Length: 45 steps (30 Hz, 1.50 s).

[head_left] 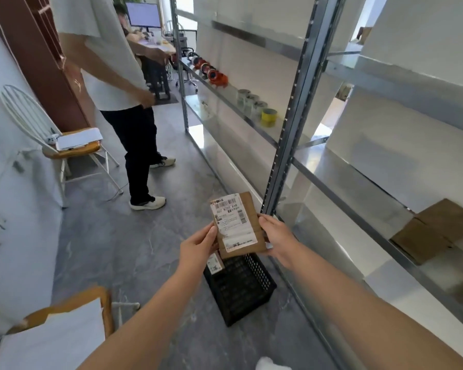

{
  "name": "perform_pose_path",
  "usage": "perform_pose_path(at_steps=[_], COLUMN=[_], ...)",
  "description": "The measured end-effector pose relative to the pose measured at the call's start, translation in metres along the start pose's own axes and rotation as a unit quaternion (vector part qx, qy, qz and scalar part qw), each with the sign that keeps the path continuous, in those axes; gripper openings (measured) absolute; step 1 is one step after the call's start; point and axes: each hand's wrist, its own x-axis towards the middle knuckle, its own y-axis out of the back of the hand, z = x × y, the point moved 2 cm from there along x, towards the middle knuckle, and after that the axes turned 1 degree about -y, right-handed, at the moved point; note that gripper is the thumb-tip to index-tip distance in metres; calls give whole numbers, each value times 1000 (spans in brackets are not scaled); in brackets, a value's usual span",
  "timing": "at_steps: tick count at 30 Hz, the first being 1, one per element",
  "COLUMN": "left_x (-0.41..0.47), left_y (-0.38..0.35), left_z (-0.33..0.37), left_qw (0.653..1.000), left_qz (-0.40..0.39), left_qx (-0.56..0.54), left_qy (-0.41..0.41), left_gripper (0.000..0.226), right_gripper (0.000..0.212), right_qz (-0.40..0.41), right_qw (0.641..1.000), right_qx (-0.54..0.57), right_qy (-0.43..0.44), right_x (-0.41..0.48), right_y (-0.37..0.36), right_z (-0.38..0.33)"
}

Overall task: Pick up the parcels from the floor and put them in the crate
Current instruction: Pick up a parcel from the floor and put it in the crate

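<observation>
Parcel [235, 222] gripped by fingers of left hand [195, 247] and right hand [277, 236] above black crate [241, 289] holding another parcel [215, 264].

In the grip, the parcel [252, 209] is brown cardboard, its label [231, 222] white with black barcodes. Below the grip, a black perforated crate [262, 275] sits on grey marbled floor [112, 249].

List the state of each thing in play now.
crate: upright on the floor.
parcel: held above crate, label facing up.
left hand: pinches parcel's left edge.
right hand: grips parcel's right edge.
second parcel: at crate's left rim, partly hidden.
</observation>
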Motion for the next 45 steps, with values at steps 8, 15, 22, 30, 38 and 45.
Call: perform_pose_path(at_steps=[8, 15, 22, 30, 38, 45], left_x=[46, 116, 209, 277, 330, 376], left_y=[9, -14, -76, -118, -96, -47], left_z=[0, -10, -45, -122, -224, -364], left_qw=[999, 996, 984, 969, 962, 942], left_qz=[40, 74, 95, 80, 123, 131], left_qx=[-1, 24, 60, 98, 92, 162], left_qy=[20, 53, 141, 213, 224, 263], left_gripper=[27, 30, 31, 42, 47, 48], right_gripper=[27, 30, 35, 37, 39, 36], right_qz=[-20, -42, -20, 10, 11, 9], right_qw=[999, 997, 990, 985, 971, 959], right_qx=[-28, -68, -140, -55, -132, -167], right_qy=[-13, 7, -16, -164, -200, -228], right_x=[63, 146, 247, 339, 432, 513], right_y=[-24, -18, 27, 64, 51, 25], right_z=[-4, -19, -18, 44, 139, 256])
